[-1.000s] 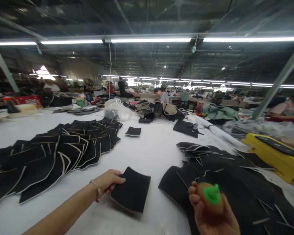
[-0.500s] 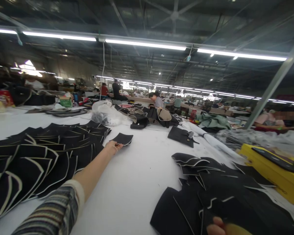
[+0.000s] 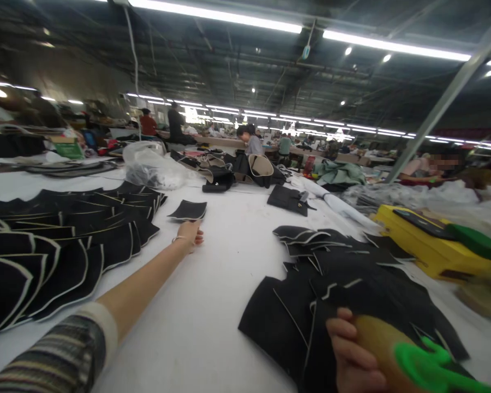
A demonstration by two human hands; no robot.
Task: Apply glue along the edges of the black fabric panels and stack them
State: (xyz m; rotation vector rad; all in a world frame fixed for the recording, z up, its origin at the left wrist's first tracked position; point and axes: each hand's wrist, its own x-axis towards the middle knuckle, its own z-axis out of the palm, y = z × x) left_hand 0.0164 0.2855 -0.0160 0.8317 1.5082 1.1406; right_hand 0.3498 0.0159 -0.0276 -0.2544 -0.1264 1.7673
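Observation:
My left hand (image 3: 191,234) is stretched out over the white table (image 3: 213,289), at the near edge of a small black piece (image 3: 188,210) with a pale edge. Its fingers are curled, and whether they still pinch the piece is unclear. At the lower right my right hand (image 3: 354,355) is wrapped round a yellowish bottle (image 3: 378,341) with a green top. Beneath it spreads a pile of black pieces (image 3: 278,322) with pale edges. Overlapping rows of similar black pieces (image 3: 69,267) cover the table's left side.
A yellow box (image 3: 429,245) with a dark flat object on it stands at the right. Clear plastic bags (image 3: 151,166), black and beige bag parts (image 3: 239,169) and a black flat pouch (image 3: 288,199) lie farther back. Several people work in the background.
The view has tilted down. The small black piece now lies on the table beyond my left hand. My right hand and the bottle have come farther into view.

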